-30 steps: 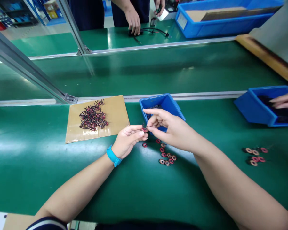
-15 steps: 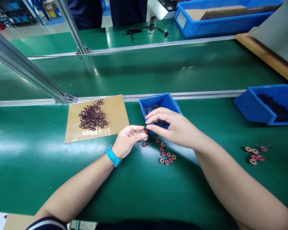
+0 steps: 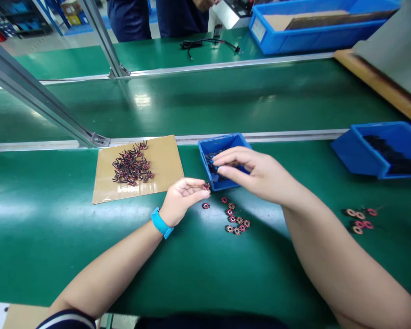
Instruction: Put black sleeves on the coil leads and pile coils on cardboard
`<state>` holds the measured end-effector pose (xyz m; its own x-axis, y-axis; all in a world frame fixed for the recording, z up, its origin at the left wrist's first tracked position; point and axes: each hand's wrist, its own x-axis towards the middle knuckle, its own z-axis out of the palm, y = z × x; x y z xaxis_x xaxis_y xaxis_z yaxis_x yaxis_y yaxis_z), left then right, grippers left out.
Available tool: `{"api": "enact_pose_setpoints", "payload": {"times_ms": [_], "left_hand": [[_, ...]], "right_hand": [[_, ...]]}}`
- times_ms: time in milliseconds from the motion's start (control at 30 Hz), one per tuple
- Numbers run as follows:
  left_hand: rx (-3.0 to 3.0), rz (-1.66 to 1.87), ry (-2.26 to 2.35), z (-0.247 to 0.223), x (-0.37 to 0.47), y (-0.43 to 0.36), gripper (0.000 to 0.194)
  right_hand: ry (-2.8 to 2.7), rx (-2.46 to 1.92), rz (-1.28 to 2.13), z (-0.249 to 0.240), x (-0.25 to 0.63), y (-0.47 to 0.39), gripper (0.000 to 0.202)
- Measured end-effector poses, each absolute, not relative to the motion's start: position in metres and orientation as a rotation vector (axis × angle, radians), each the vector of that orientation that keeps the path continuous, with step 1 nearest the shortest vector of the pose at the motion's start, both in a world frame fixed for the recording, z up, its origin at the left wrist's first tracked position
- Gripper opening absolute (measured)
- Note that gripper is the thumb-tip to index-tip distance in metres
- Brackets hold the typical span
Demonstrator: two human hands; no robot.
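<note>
My left hand (image 3: 184, 197) pinches a small red-and-black ring coil (image 3: 206, 186) between thumb and fingertips, just off the front left corner of a blue bin (image 3: 222, 185). Short black tube-like pieces (image 3: 210, 167) lie in that bin. Over its opening is my right hand (image 3: 251, 171), thumb and fingers apart, with nothing visible between them. On the green bench below, one loose ring coil (image 3: 206, 206) lies by itself. Several more red and copper-coloured ring coils (image 3: 232, 219) form a loose cluster to its right.
A cardboard sheet (image 3: 166, 164) at left bears a pile of coils with black legs (image 3: 132, 167). To the right are a second blue bin (image 3: 356, 153) with dark parts and several rings (image 3: 359, 213). Metal posts (image 3: 55, 105) rise at left. A person (image 3: 181, 18) stands across the bench.
My right hand has drawn away from the coil in my left hand and moved slightly right, over the bin. My left hand stays nearly still. Across the bench, the person's hand has come into view.
</note>
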<state>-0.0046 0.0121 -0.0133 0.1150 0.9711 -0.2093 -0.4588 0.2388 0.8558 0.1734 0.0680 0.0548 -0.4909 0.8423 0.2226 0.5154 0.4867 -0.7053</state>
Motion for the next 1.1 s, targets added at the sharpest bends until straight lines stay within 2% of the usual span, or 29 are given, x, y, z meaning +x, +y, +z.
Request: {"api": "enact_pose_setpoints", "payload": {"times_ms": [167, 300, 467, 533, 700, 867, 1000, 1100], "left_hand": [[0.863, 1.193, 1.080, -0.003, -0.025, 0.000, 0.030], [1.165, 1.160, 1.529, -0.006, -0.064, -0.016, 0.027], [1.636, 1.021, 2.075, -0.015, -0.106, -0.026, 0.016], [1.665, 0.991, 2.162, -0.017, -0.113, -0.026, 0.015], [1.487, 1.022, 2.327, -0.020, -0.119, -0.020, 0.029], [1.461, 0.883, 2.616, -0.015, -0.124, -0.011, 0.032], [1.623, 0.939, 2.577, -0.009, -0.112, -0.013, 0.030], [1.880, 0.955, 2.155, -0.008, -0.086, -0.018, 0.020]], "right_hand": [[-2.318, -1.442, 0.454, 0.041, 0.185, 0.090, 0.022], [-2.732, -1.406, 0.339, 0.024, 0.174, 0.100, 0.029], [-2.916, -1.406, 0.148, 0.017, 0.158, 0.107, 0.024], [-2.924, -1.390, 0.133, 0.016, 0.155, 0.108, 0.025], [-2.937, -1.411, 0.106, 0.015, 0.156, 0.108, 0.024], [-2.912, -1.426, 0.107, 0.019, 0.157, 0.103, 0.022], [-2.854, -1.428, 0.160, 0.023, 0.159, 0.102, 0.021], [-2.778, -1.446, 0.226, 0.026, 0.161, 0.104, 0.018]]}}
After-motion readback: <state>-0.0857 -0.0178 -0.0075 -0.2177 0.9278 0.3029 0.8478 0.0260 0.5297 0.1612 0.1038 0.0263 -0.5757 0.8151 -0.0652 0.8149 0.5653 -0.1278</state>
